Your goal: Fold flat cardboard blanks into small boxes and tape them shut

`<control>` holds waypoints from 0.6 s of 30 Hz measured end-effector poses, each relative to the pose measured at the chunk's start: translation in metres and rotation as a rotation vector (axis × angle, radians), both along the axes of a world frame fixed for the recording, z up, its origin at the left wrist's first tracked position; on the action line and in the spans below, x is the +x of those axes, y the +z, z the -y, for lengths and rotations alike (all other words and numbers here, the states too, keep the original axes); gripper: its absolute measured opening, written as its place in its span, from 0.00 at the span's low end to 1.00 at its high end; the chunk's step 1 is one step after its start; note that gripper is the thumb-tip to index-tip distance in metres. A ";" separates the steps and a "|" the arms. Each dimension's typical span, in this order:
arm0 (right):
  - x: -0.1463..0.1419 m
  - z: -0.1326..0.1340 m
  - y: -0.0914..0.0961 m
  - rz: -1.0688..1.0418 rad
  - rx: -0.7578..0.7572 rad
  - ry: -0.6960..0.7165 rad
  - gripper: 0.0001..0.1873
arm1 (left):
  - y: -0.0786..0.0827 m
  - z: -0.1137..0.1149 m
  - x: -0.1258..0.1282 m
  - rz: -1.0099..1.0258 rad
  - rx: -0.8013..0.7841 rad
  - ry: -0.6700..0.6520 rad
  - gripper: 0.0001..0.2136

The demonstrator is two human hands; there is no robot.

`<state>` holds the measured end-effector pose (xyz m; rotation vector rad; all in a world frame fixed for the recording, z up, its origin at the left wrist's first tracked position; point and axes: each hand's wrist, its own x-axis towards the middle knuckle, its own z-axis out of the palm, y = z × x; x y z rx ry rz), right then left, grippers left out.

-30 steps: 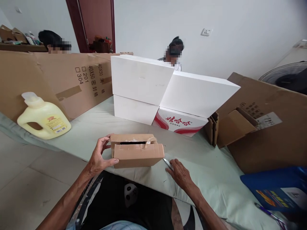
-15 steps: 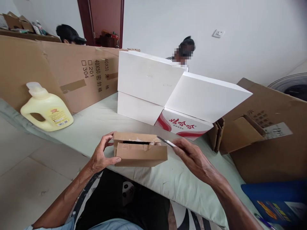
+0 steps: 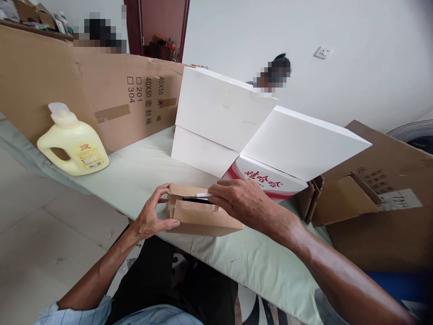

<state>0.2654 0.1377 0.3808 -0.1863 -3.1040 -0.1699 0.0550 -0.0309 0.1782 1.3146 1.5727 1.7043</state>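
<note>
A small brown cardboard box (image 3: 206,219) lies on the pale green cloth in front of me, its top partly open along a gap edged with torn clear tape. My left hand (image 3: 152,214) grips the box's left end, thumb on the near side and fingers at the back. Closed around the white handle of a small knife (image 3: 202,196), my right hand (image 3: 241,198) is over the box's right part. The knife points left and lies along the gap; I cannot tell how deep its blade sits. Inside the gap it looks dark.
A pale yellow jug (image 3: 76,144) stands at the left, before a large carton (image 3: 115,95). White boxes (image 3: 219,108) and a red-and-white box (image 3: 267,176) rise behind the work. More cartons (image 3: 379,225) are at the right. Two people (image 3: 275,74) are partly visible behind.
My right hand has moved left with the knife, from beside the box's right end to over its top gap. My left hand keeps its grip. The view has shifted slightly.
</note>
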 end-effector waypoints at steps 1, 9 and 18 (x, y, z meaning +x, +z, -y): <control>-0.005 0.002 0.001 0.017 0.040 0.011 0.20 | 0.000 0.000 0.000 0.002 -0.004 -0.002 0.38; -0.037 0.022 0.009 0.212 0.229 0.000 0.14 | 0.000 0.004 -0.003 -0.043 -0.035 0.004 0.39; 0.003 0.003 0.021 0.346 0.369 -0.062 0.17 | -0.007 0.007 -0.008 -0.126 -0.048 0.024 0.39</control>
